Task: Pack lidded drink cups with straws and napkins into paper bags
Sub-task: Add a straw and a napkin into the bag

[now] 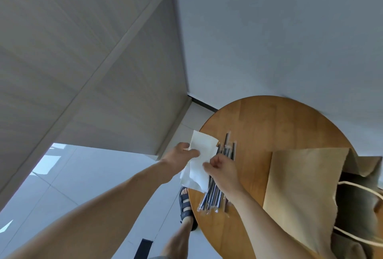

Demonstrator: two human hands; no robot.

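Note:
A white paper napkin [202,151] hangs over the left edge of the round wooden table [261,122]. My left hand [178,156] pinches its left side between thumb and fingers. My right hand [222,170] pinches the napkin's right edge with curled fingers. Under the napkin and my right hand lies a bundle of several dark straws in clear wrappers [215,194]. An open brown paper bag [306,186] with cord handles stands on the table's right side, its mouth facing right; what is inside is hidden.
A beige cabinet front [93,62] rises at the left and a pale wall [279,30] stands behind the table. Below the table edge are grey floor tiles [99,176] and my foot in a dark sandal [186,207].

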